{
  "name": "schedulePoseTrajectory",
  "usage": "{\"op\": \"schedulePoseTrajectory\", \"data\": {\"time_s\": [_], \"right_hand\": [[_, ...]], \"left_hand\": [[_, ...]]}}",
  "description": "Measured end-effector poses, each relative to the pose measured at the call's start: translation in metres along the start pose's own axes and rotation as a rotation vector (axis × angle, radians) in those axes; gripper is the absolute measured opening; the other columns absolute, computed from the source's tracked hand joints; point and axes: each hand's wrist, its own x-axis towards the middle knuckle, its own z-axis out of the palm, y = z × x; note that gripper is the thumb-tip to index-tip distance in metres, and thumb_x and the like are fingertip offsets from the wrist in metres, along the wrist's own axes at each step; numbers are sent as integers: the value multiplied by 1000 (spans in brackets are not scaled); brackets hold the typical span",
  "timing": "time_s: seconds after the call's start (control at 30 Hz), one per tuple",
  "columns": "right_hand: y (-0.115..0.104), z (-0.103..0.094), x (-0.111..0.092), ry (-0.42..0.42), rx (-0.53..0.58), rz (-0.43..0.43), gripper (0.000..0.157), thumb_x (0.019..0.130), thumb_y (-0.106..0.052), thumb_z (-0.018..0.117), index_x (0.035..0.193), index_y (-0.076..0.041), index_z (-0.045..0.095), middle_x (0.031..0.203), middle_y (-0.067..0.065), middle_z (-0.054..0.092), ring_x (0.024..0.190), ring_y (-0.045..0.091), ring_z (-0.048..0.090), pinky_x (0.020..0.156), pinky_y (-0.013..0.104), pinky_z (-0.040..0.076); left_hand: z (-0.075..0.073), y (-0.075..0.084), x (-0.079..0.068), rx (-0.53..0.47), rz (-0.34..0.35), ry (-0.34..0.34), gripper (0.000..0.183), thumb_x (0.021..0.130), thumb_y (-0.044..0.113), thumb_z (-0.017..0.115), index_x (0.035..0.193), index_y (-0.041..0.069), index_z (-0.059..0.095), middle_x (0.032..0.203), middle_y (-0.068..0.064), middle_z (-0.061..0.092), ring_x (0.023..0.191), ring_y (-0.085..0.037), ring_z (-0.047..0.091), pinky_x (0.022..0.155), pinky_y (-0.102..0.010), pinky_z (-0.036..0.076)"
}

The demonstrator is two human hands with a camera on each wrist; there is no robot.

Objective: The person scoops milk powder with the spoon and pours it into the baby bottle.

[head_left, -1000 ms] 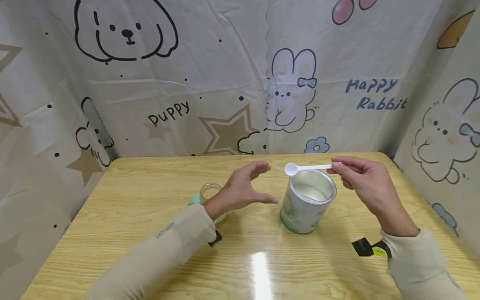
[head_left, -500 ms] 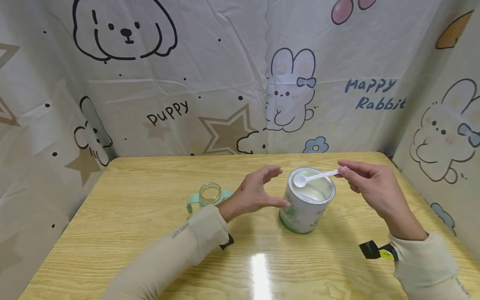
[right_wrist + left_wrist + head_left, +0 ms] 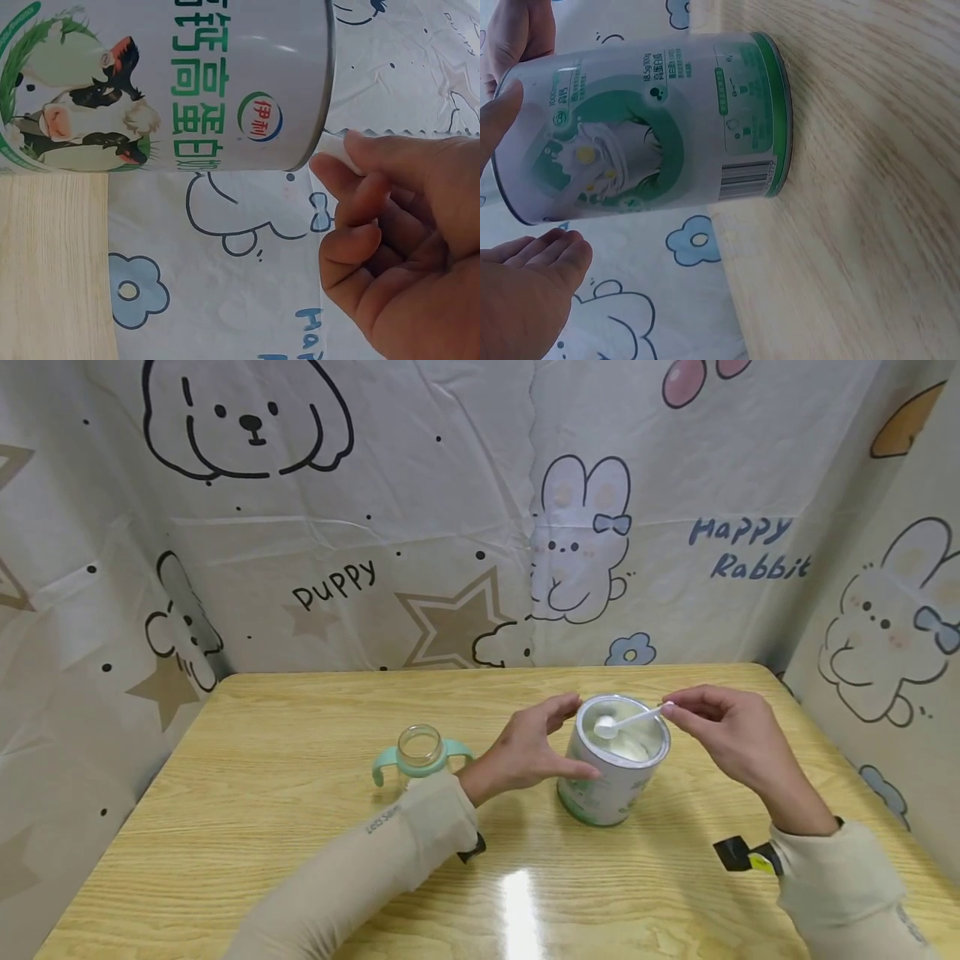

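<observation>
A milk powder can (image 3: 606,789), white and green, stands upright with its top uncovered and pale powder inside. Between thumb and forefinger, my right hand (image 3: 723,731) pinches the handle end of a small white scoop (image 3: 636,718), whose bowl dips inside the can's mouth. My left hand (image 3: 528,747) reaches to the can's left side, fingers and thumb spread around it near the rim. In the left wrist view, a gap shows between the fingers (image 3: 551,259) and the can (image 3: 637,142). The can (image 3: 225,82) hides the scoop's bowl in the right wrist view.
A clear bottle (image 3: 420,745) with a mint-green two-handled collar stands lidless on the wooden table (image 3: 300,735), left of the can, partly behind my left forearm. A printed cloth (image 3: 450,485) hangs behind the table and along its sides.
My left hand has moved right, up to the can's side. My right hand has brought the scoop from above the rim down into the can's mouth. The can has stayed in place.
</observation>
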Motion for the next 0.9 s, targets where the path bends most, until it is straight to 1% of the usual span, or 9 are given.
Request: {"op": "schedulePoseTrajectory", "data": {"time_s": [0.13,0.23,0.33,0.43,0.57,0.63,0.73,0.8,0.9], "right_hand": [[-1,3,2,-35,-18,-66,18,98,-17,68,104,-2,75,95,11,72,76,17,56,59,21,47],[-3,5,3,-57,-45,-106,13,96,-14,69,100,-3,75,89,7,71,71,17,53,56,23,44],[-6,4,4,-75,-71,-125,11,95,-12,70,98,-3,75,86,5,70,68,17,51,54,24,41],[-9,3,5,-117,-82,-134,9,94,-11,71,96,-3,76,85,5,70,67,17,50,53,25,40],[-13,0,7,-182,-94,-161,5,91,-7,73,94,-4,77,86,4,71,70,17,53,56,25,44],[-14,-1,8,-218,-89,-168,5,90,-6,73,94,-4,77,87,4,71,72,17,56,58,26,47],[-16,-1,8,-281,-59,-158,8,91,-6,72,97,-2,76,88,3,72,74,17,59,61,26,51],[-18,-1,9,-313,-30,-141,13,92,-8,72,102,0,75,89,4,72,74,17,60,61,25,52],[-18,0,8,-332,2,-116,22,93,-8,70,112,4,72,89,5,72,73,17,60,59,25,52]], "left_hand": [[3,0,1,-32,41,3,87,72,7,91,145,-1,44,144,-14,52,135,-21,48,111,-22,37],[5,-1,2,-41,55,9,85,72,7,91,144,-1,46,143,-14,53,134,-20,49,111,-24,39],[5,-1,3,-45,59,16,83,72,6,91,143,-1,47,142,-13,54,133,-20,50,111,-27,40],[5,-1,3,-50,61,18,82,72,6,90,142,-1,47,142,-15,54,133,-21,50,111,-28,41],[5,-2,2,-56,48,16,81,73,7,90,142,0,48,143,-15,54,134,-22,50,110,-24,40],[5,-2,2,-53,38,17,81,73,8,90,142,1,48,143,-14,54,133,-20,50,109,-21,40],[5,-3,2,-55,31,17,81,73,9,90,142,2,48,142,-13,54,133,-19,51,109,-20,40],[5,-3,2,-60,34,17,81,73,9,90,142,1,49,142,-13,55,132,-20,51,109,-22,40],[6,-2,2,-64,39,18,80,73,9,90,142,1,49,141,-14,55,132,-21,51,110,-22,40]]}}
